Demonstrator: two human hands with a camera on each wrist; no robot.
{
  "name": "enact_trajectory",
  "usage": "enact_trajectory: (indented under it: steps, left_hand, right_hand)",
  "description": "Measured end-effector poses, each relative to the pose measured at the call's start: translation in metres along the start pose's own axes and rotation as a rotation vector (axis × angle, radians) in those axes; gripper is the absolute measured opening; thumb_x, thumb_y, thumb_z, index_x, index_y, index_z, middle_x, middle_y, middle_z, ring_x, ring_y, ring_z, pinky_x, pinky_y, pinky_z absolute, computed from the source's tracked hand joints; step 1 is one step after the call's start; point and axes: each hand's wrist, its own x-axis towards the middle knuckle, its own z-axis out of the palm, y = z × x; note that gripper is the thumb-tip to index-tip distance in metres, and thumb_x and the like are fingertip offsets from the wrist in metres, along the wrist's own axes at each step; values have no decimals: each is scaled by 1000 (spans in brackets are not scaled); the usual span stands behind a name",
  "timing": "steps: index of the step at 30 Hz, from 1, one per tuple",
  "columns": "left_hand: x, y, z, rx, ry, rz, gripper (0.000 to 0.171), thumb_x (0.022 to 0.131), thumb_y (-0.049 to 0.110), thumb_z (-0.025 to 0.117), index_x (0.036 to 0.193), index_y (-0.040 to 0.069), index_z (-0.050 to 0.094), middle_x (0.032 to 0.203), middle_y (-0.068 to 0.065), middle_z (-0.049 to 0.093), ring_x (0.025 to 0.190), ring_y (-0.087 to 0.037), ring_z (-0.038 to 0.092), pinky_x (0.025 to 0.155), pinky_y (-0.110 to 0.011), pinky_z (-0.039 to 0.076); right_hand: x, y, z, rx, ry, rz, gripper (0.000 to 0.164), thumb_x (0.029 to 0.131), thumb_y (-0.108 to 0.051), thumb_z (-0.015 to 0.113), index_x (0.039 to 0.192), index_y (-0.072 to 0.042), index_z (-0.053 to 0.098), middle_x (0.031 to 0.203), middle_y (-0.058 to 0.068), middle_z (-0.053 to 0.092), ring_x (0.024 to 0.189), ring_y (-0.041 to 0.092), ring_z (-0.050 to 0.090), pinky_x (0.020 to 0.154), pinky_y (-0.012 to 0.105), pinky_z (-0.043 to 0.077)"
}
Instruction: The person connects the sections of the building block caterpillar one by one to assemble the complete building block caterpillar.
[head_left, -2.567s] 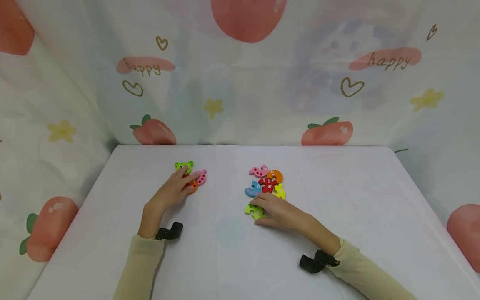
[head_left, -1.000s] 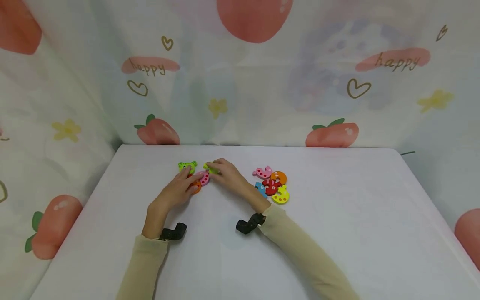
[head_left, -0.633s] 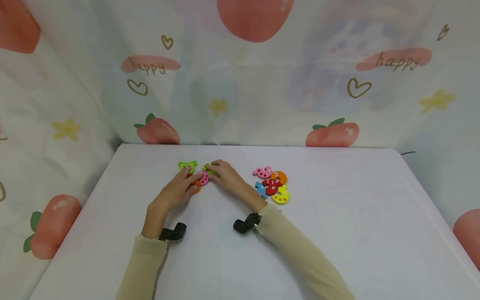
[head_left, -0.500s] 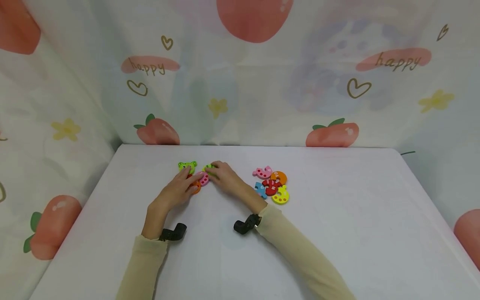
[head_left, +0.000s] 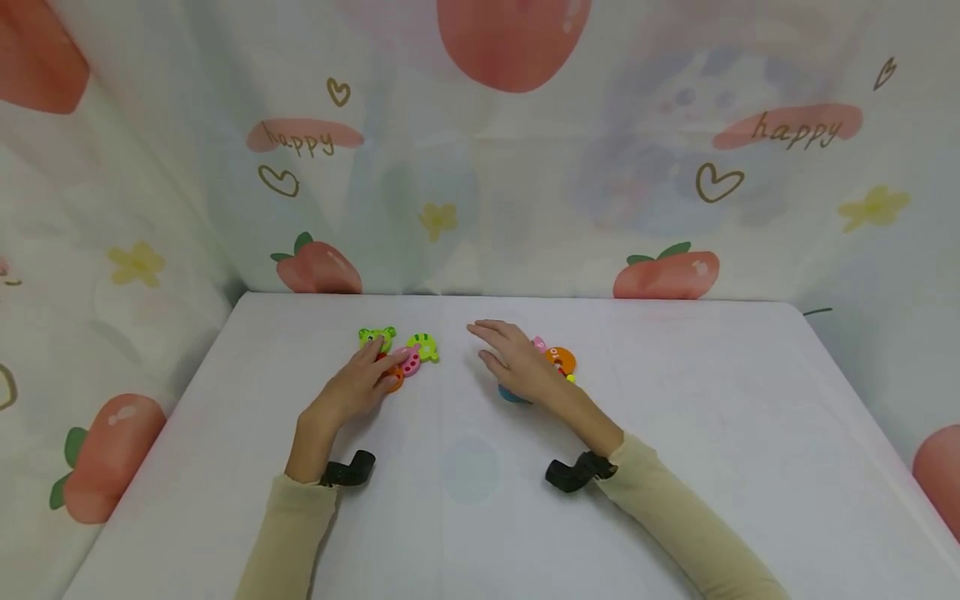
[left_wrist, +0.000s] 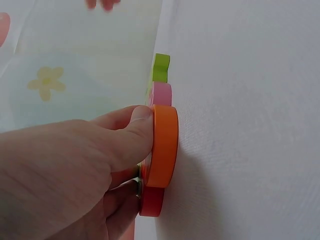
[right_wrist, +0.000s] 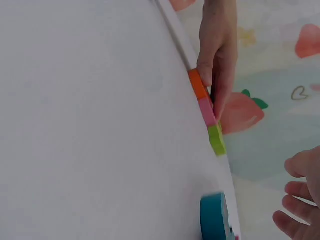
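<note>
Pieces (head_left: 410,362), five together, with relaxed left hand (head_left: 351,392) on top; loosely outstretched right hand (head_left: 525,367) over one blue piece (head_left: 512,395)

Thick, bright pieces (head_left: 423,347) are laid flat on the bench (head_left: 480,533).
On the left, a green face piece (head_left: 367,336), red piece (left_wrist: 151,202), orange piece (left_wrist: 165,145) and pink dotted piece (head_left: 410,363) are packed close, and a green striped piece (head_left: 426,345) is set touching the pink. On the right, a blue piece (right_wrist: 212,217), a second orange piece (head_left: 563,358), a second pink piece (head_left: 539,342) and a yellow piece (head_left: 572,378) are partly hidden.
</note>
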Motion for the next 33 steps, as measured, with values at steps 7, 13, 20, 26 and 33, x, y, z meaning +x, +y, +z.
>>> enact_trajectory:
  steps: [7,13,20,26,33]
  left_hand:
    - [-1,2,-3,-7,6,-1,47,99,20,54,146,17,45,159,-25,20,147,-45,20,114,-62,27]
    - [1,4,-4,-28,14,-5,45,100,18,51,145,15,47,158,-26,21,146,-46,20,115,-62,26]
    - [1,5,0,-27,45,-24,44,101,18,50,145,16,46,158,-26,23,146,-46,22,115,-62,26]
    - [5,5,6,2,84,-30,42,102,19,48,143,17,48,156,-26,26,145,-44,25,115,-59,28]
    - [6,10,10,33,123,-28,40,101,20,50,141,16,50,154,-28,31,144,-44,29,115,-59,28]
  right_hand:
    - [-52,29,-38,-92,23,36,44,93,-5,61,136,-4,53,134,15,55,125,32,52,100,46,50]
    - [-74,44,-57,-53,16,190,45,95,-8,60,139,-7,50,137,14,53,128,32,51,102,50,49]
    - [-73,53,-59,-11,14,173,45,95,-8,59,138,-5,49,135,15,55,123,33,55,96,49,52]
    - [-73,52,-60,-16,7,166,45,94,-8,60,138,-5,49,135,15,55,124,33,54,96,49,52]
    - [-76,53,-59,5,-1,171,45,94,-7,61,138,-3,50,135,16,56,126,34,53,96,50,52]
